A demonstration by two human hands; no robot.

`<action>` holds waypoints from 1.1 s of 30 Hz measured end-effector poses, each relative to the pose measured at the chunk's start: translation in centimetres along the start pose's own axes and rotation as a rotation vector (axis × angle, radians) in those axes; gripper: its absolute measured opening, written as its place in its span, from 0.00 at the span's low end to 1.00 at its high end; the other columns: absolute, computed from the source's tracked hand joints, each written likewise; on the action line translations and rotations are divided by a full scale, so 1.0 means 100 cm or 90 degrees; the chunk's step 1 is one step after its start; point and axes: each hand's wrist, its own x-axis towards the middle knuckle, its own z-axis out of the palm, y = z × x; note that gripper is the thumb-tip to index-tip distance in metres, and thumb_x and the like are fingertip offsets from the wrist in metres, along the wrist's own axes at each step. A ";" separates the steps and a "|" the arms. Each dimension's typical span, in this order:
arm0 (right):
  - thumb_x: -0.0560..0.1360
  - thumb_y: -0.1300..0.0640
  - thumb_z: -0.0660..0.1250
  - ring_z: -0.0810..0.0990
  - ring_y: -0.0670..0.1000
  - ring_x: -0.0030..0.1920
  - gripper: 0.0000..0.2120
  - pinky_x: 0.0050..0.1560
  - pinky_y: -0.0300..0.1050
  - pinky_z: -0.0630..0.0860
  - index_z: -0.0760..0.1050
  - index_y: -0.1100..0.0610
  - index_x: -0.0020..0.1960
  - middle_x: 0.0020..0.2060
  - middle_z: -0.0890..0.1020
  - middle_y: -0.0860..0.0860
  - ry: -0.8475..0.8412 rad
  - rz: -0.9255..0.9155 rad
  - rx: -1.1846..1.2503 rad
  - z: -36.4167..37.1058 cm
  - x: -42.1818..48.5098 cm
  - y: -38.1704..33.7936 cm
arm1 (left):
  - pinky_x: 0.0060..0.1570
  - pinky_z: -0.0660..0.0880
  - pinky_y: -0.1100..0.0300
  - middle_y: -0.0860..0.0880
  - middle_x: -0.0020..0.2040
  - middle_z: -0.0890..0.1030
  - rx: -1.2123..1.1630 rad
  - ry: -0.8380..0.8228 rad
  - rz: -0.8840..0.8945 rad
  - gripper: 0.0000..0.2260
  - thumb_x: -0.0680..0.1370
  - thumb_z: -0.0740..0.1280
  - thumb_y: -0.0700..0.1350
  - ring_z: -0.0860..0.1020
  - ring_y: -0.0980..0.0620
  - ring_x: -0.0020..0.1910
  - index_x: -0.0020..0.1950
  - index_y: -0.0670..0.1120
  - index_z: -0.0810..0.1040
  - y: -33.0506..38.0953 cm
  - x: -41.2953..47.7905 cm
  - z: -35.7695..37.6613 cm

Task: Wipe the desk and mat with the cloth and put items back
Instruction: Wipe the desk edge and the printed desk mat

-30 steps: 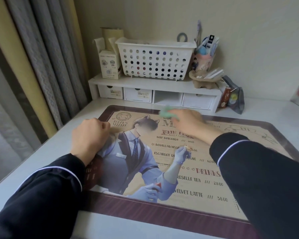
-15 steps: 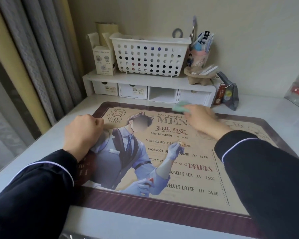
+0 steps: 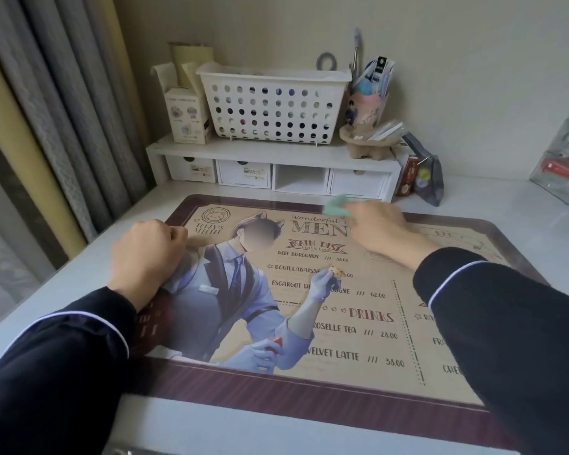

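Head view, looking down over both dark sleeves: the person's right hand (image 3: 375, 229) is reaching out to the far edge of the mat (image 3: 342, 382). Its fingers are curling round a small pale green cloth (image 3: 337, 206), which is poking out just beyond the fingertips, too blurred for me to tell how it is folded. The cloth is lying at the mat's far border, close in front of the white drawer shelf (image 3: 276, 156) that is carrying the holed basket (image 3: 273, 106). The left hand (image 3: 145, 257) is sitting as a closed fist, holding nothing that I can see. It is resting on the mat well to the left of the cloth-holding fingers and nearer the body, seemingly pinning the mat to the tabletop (image 3: 523, 218).

What is mattering for the coming stroke, as I am judging it: the mat's long axis is running side to side across the person, and nearly all of its printed face is lying on the body side of the cloth-holding fingers. The right hand is the one carrying the cloth, so the sweep is probably going along that axis or back toward the body while the fist is steadying the mat. Bare tabletop is lying out to the right of those fingers.
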 end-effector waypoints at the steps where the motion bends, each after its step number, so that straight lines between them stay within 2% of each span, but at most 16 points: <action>1: 0.78 0.53 0.59 0.76 0.50 0.37 0.18 0.33 0.39 0.66 0.71 0.39 0.66 0.42 0.82 0.48 -0.017 -0.095 0.038 0.002 -0.006 -0.012 | 0.30 0.61 0.56 0.46 0.26 0.66 0.000 0.000 0.001 0.18 0.76 0.58 0.48 0.66 0.42 0.28 0.26 0.45 0.66 0.000 0.000 0.000; 2: 0.78 0.51 0.59 0.76 0.49 0.38 0.19 0.34 0.38 0.66 0.69 0.36 0.66 0.45 0.83 0.46 -0.035 -0.163 0.078 0.001 -0.010 -0.015 | 0.30 0.62 0.56 0.46 0.26 0.66 0.001 0.002 0.001 0.18 0.76 0.58 0.48 0.67 0.42 0.28 0.26 0.45 0.66 -0.001 0.000 0.000; 4: 0.79 0.50 0.58 0.77 0.46 0.37 0.18 0.35 0.38 0.68 0.67 0.34 0.66 0.46 0.82 0.43 -0.046 -0.179 0.093 -0.007 -0.007 0.005 | 0.30 0.62 0.56 0.46 0.26 0.65 0.000 0.004 0.000 0.18 0.76 0.58 0.48 0.67 0.41 0.29 0.26 0.45 0.66 -0.001 -0.001 0.000; 6: 0.80 0.52 0.58 0.77 0.47 0.32 0.18 0.29 0.37 0.69 0.69 0.38 0.68 0.40 0.82 0.46 -0.017 -0.057 0.044 -0.011 -0.001 0.039 | 0.30 0.62 0.56 0.46 0.26 0.65 -0.002 0.006 -0.001 0.18 0.76 0.58 0.49 0.68 0.41 0.30 0.26 0.45 0.66 0.000 0.000 0.000; 8: 0.81 0.54 0.56 0.78 0.52 0.37 0.18 0.33 0.41 0.72 0.69 0.43 0.70 0.43 0.81 0.51 0.022 0.116 0.023 -0.012 -0.002 0.060 | 0.30 0.63 0.56 0.46 0.27 0.66 -0.002 0.003 -0.004 0.18 0.76 0.58 0.49 0.69 0.41 0.30 0.27 0.45 0.67 0.000 0.000 0.000; 10: 0.81 0.54 0.55 0.79 0.55 0.41 0.20 0.37 0.44 0.75 0.68 0.42 0.71 0.46 0.81 0.53 0.017 0.161 0.019 -0.015 -0.012 0.046 | 0.31 0.64 0.56 0.46 0.28 0.67 0.005 0.000 -0.006 0.17 0.76 0.58 0.50 0.69 0.41 0.31 0.28 0.45 0.67 0.000 0.001 0.001; 12: 0.79 0.53 0.55 0.76 0.51 0.34 0.21 0.30 0.40 0.69 0.66 0.38 0.71 0.41 0.80 0.50 -0.006 0.072 0.023 -0.018 -0.033 0.008 | 0.32 0.65 0.56 0.46 0.29 0.67 0.011 -0.002 -0.006 0.17 0.76 0.57 0.50 0.69 0.41 0.32 0.28 0.46 0.67 0.001 0.001 0.001; 14: 0.78 0.51 0.56 0.72 0.45 0.28 0.22 0.28 0.38 0.64 0.64 0.34 0.69 0.38 0.82 0.45 -0.017 -0.102 0.053 -0.024 -0.067 -0.038 | 0.32 0.64 0.56 0.46 0.28 0.66 0.011 -0.002 -0.004 0.17 0.76 0.57 0.50 0.69 0.40 0.31 0.28 0.46 0.66 0.001 0.000 0.000; 17: 0.75 0.49 0.54 0.79 0.50 0.39 0.25 0.41 0.44 0.73 0.59 0.32 0.70 0.51 0.84 0.43 -0.104 -0.394 0.186 -0.031 -0.118 -0.075 | 0.32 0.64 0.55 0.43 0.29 0.68 0.006 -0.005 0.002 0.17 0.76 0.58 0.49 0.70 0.39 0.31 0.28 0.44 0.68 0.000 -0.003 -0.002; 19: 0.74 0.50 0.54 0.80 0.50 0.42 0.25 0.43 0.44 0.74 0.57 0.28 0.68 0.52 0.83 0.43 -0.107 -0.448 0.172 -0.033 -0.113 -0.060 | 0.32 0.65 0.55 0.42 0.30 0.70 0.001 -0.005 0.008 0.18 0.76 0.58 0.49 0.70 0.39 0.32 0.28 0.44 0.68 0.000 -0.002 -0.003; 21: 0.78 0.51 0.55 0.82 0.50 0.42 0.25 0.41 0.42 0.75 0.56 0.25 0.66 0.55 0.82 0.43 -0.060 -0.298 0.112 -0.033 -0.080 -0.021 | 0.33 0.65 0.55 0.40 0.32 0.71 -0.003 -0.011 0.010 0.18 0.77 0.58 0.49 0.70 0.39 0.32 0.28 0.43 0.68 0.002 -0.002 -0.004; 24: 0.81 0.51 0.54 0.79 0.51 0.39 0.19 0.36 0.42 0.73 0.66 0.38 0.70 0.49 0.81 0.49 -0.017 0.058 0.002 -0.032 -0.040 0.049 | 0.33 0.65 0.55 0.39 0.34 0.72 -0.001 -0.015 0.008 0.17 0.77 0.57 0.48 0.71 0.39 0.33 0.31 0.41 0.71 0.003 -0.004 -0.006; 26: 0.81 0.51 0.53 0.78 0.54 0.45 0.18 0.40 0.45 0.74 0.68 0.45 0.70 0.52 0.79 0.51 -0.004 0.167 0.002 -0.029 -0.037 0.053 | 0.33 0.65 0.55 0.39 0.34 0.73 0.004 -0.012 0.005 0.17 0.77 0.58 0.48 0.70 0.39 0.33 0.33 0.40 0.72 0.005 -0.005 -0.007; 29: 0.80 0.51 0.54 0.74 0.51 0.32 0.20 0.27 0.39 0.67 0.66 0.38 0.70 0.40 0.80 0.49 0.004 0.037 0.035 -0.023 -0.056 -0.008 | 0.33 0.65 0.54 0.39 0.34 0.73 0.012 -0.013 -0.001 0.17 0.77 0.58 0.49 0.71 0.40 0.33 0.34 0.40 0.73 0.007 -0.005 -0.009; 31: 0.78 0.51 0.54 0.75 0.53 0.32 0.21 0.27 0.40 0.66 0.66 0.33 0.67 0.45 0.83 0.48 -0.017 -0.146 0.074 -0.026 -0.086 -0.063 | 0.33 0.65 0.55 0.40 0.33 0.72 0.020 -0.015 -0.004 0.17 0.77 0.58 0.49 0.70 0.40 0.33 0.33 0.40 0.72 0.007 -0.006 -0.009; 33: 0.75 0.53 0.53 0.77 0.54 0.34 0.22 0.32 0.44 0.67 0.66 0.35 0.66 0.49 0.84 0.50 -0.047 -0.385 0.131 -0.031 -0.124 -0.101 | 0.33 0.65 0.55 0.40 0.32 0.71 0.038 -0.026 0.007 0.17 0.77 0.58 0.49 0.70 0.40 0.32 0.32 0.40 0.72 0.006 -0.007 -0.011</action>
